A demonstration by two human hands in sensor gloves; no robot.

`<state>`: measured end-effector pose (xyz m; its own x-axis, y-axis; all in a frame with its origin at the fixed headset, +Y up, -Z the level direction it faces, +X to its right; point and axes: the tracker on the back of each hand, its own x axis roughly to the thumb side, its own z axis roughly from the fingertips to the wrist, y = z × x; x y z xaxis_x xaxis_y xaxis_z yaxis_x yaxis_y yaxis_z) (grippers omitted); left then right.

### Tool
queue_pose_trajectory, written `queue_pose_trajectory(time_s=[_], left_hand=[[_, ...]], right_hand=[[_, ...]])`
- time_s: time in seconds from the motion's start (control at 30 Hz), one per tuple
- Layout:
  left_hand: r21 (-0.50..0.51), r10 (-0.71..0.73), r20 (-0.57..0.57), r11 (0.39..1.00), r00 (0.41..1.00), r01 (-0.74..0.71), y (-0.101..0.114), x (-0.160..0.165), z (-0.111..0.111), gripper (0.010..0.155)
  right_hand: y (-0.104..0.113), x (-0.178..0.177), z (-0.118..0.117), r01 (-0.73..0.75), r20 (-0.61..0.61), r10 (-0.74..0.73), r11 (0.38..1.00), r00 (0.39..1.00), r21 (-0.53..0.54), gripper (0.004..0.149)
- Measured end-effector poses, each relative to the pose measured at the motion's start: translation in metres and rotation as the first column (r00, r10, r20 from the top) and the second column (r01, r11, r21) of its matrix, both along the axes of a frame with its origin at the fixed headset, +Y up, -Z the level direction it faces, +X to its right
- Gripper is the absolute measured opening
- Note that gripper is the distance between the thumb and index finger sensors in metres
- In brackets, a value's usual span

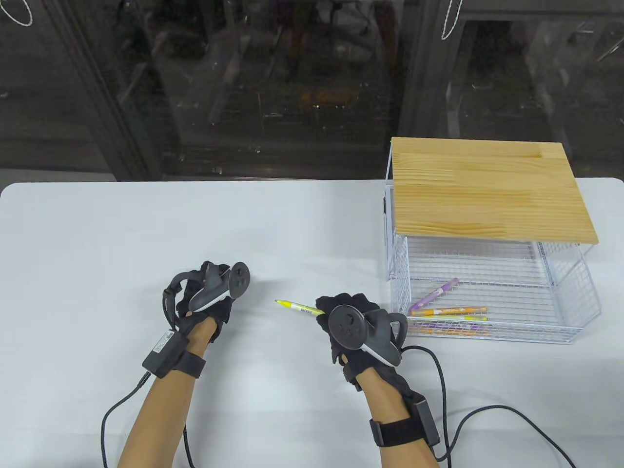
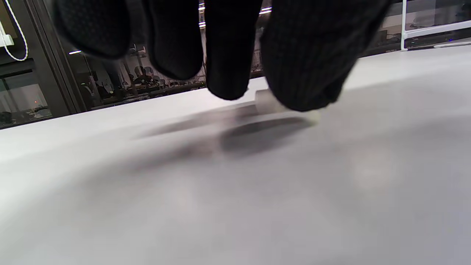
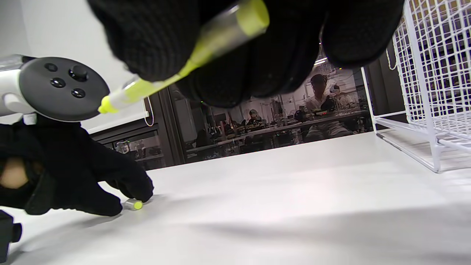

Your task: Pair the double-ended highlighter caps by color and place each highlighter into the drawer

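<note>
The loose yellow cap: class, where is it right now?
In the right wrist view, the yellow cap lies on the white table at the far left, at the fingertips of the left hand. The right hand holds the yellow highlighter.

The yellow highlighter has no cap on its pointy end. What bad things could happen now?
The bare tip of the yellow highlighter in the right hand points toward the left hand, so it might mark the glove or the white table. The small yellow cap is only at the left hand's fingertips on the table; being so small, it could slip and roll away.
</note>
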<state>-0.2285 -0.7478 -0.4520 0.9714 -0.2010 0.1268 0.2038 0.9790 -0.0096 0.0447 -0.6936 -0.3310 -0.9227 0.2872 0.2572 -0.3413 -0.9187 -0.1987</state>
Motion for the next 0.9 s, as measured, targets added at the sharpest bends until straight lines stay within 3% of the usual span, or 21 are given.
queue_pose_trajectory(time_s=[0.47, 0.63, 0.9], left_hand=[[-0.033, -0.068, 0.030, 0.997, 0.997, 0.069, 0.002, 0.004, 0.007, 0.044], [0.021, -0.057, 0.052, 0.998, 0.997, 0.056, 0.016, 0.000, 0.019, 0.046], [0.050, 0.088, 0.027, 0.995, 0.996, -0.089, 0.044, -0.016, 0.044, 0.049]], right_hand=[[0.000, 0.001, 0.000, -0.001, 0.002, 0.001, 1.000, 1.000, -0.015, 0.046], [0.000, 0.001, 0.000, -0.002, 0.000, 0.002, 1.000, 1.000, -0.020, 0.046], [0.000, 0.000, -0.001, 0.000, -0.005, 0.000, 1.000, 1.000, -0.028, 0.046]])
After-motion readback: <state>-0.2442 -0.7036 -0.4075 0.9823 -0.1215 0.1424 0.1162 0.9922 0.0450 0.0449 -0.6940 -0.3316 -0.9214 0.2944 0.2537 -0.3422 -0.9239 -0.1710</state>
